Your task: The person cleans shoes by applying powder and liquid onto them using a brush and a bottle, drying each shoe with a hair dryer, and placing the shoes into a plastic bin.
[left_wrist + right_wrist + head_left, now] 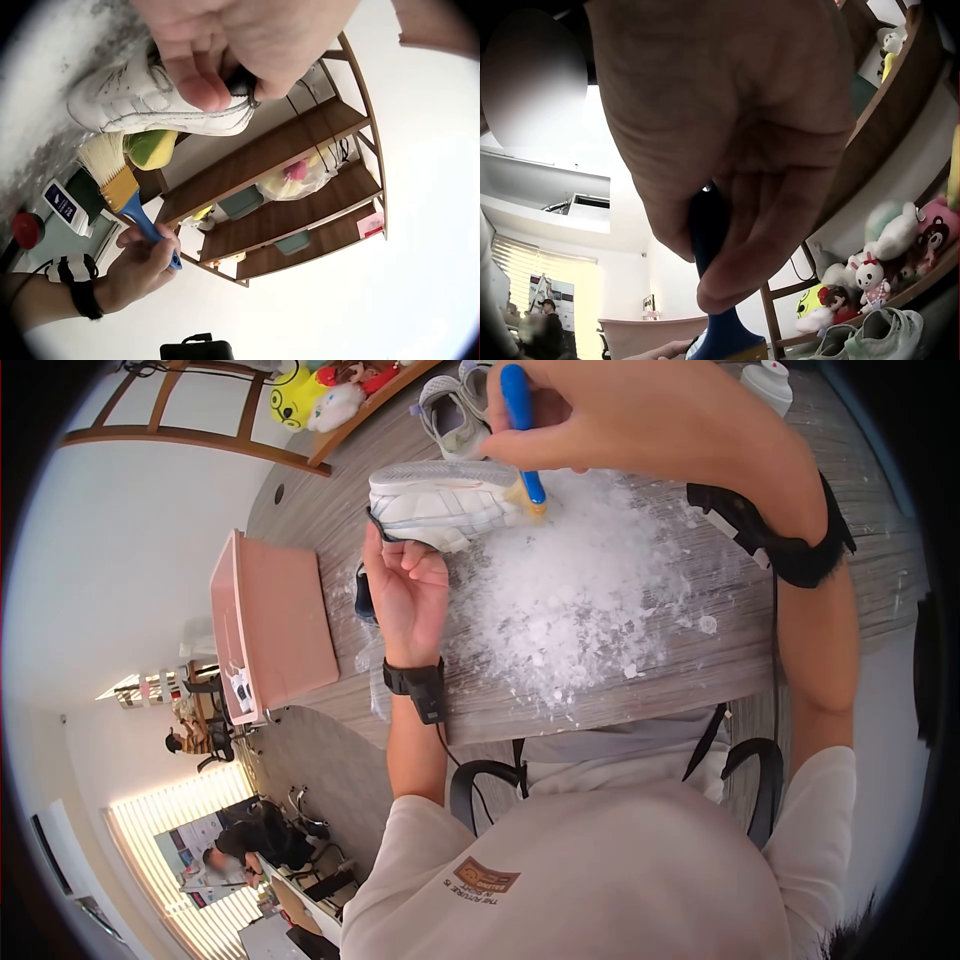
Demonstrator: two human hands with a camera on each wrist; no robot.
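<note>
A white shoe (440, 505) is held on its side above the table by the left hand (412, 595), whose fingers grip the heel opening. In the left wrist view, the same shoe (142, 101) shows dark marks near the laces, under the left hand (240, 45). The right hand (640, 420) pinches the blue handle of a brush (517, 400), its bristles at the shoe's toe. From the left wrist, the pale bristles of the brush (120, 176) appear beside the shoe; the right hand (735, 150) hides part of the handle in its own view.
White powder (590, 580) with small lumps covers the middle of the table (720, 660). A pink bin (280, 620) stands at the left edge. Another pair of shoes (450, 420) and plush toys (320, 395) are at the back. A white bottle (768, 385) stands back right.
</note>
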